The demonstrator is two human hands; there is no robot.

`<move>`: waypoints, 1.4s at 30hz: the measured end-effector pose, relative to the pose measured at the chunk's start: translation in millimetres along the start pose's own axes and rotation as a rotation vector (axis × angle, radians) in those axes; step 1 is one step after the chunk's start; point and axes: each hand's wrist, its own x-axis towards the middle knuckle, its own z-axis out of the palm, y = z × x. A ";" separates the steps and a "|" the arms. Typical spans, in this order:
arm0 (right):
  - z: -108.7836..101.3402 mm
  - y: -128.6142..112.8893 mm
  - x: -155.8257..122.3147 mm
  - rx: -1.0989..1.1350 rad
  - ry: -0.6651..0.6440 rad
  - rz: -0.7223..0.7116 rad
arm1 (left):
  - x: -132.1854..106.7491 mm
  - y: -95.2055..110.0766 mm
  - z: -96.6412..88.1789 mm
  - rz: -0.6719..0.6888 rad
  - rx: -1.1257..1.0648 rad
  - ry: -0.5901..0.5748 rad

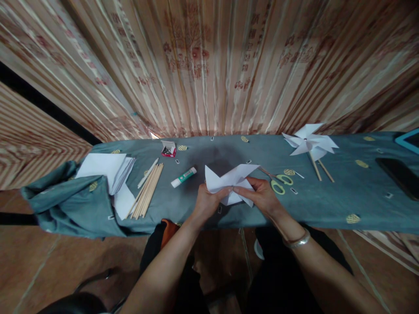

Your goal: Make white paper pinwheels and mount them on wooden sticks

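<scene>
A white paper pinwheel (221, 179) with folded blades is held between my two hands over the near middle of the table. My left hand (209, 201) grips its left side, the thumb pressed near the centre. From the right, my right hand (262, 196) pinches it, that thumb also reaching the centre. Fingers behind the paper are hidden. Just right of my right hand lie scissors (278, 186) with yellow-green handles. A glue stick (183, 177) with a green label rests left of the pinwheel.
Left on the cloth-covered table (321, 205) lie wooden sticks (149, 192), a white pen (148, 173), stacked white paper (100, 168) and an open red box (169, 149) of small metal pieces. Finished-looking pinwheels (309, 141) on sticks lie back right, near a dark phone (399, 176). A curtain (209, 65) hangs behind.
</scene>
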 end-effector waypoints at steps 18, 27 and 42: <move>0.5 2.7 1.5 -0.002 0.036 -0.007 | 1.8 -0.8 0.9 0.040 0.036 0.022; -0.5 3.6 2.0 -0.005 0.017 -0.016 | 2.2 0.1 1.6 0.021 0.035 0.025; 0.6 3.1 1.4 0.001 0.021 -0.007 | 0.9 2.8 2.9 0.011 0.020 0.033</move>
